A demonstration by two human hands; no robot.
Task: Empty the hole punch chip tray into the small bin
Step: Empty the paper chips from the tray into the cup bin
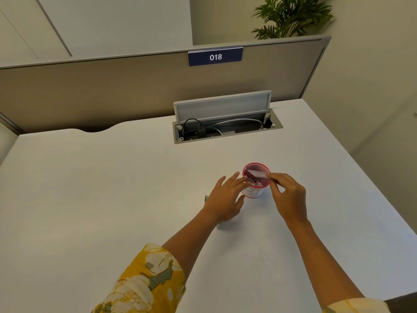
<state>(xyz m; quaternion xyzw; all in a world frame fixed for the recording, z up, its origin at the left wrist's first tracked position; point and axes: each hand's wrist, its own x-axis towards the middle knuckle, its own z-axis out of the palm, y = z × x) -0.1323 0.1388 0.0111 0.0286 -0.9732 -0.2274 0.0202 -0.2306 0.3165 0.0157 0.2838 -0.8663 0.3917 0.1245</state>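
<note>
The chip tray [256, 173], a pale translucent strip, is held across the mouth of the small bin [256, 184], tilted, with its far end over the opening. It is pinched at its near end between thumb and fingertips of the right hand [287, 195], which is closed on it just beside the bin's right rim. The bin is a small cup with a red rim and a white wall; red and white chips are seen inside it. It stands upright on the white bench [112, 188], right of centre. The left hand [225, 199] is spread with fingers loose, gripping nothing; its fingertips lie at the bin's left rim, though whether they touch cannot be told. A grey object, mostly hidden under the left wrist, lies on the bench near the bin; it cannot be identified. Bare bench surface is seen on every side of the bin, widest to the left and toward the near edge. The right bench edge runs well apart from the right hand. Behind, an open cable well [225, 129] with raised lid is sunk into the bench before the partition [90, 93], which bears a sign [215, 57] reading 018.
</note>
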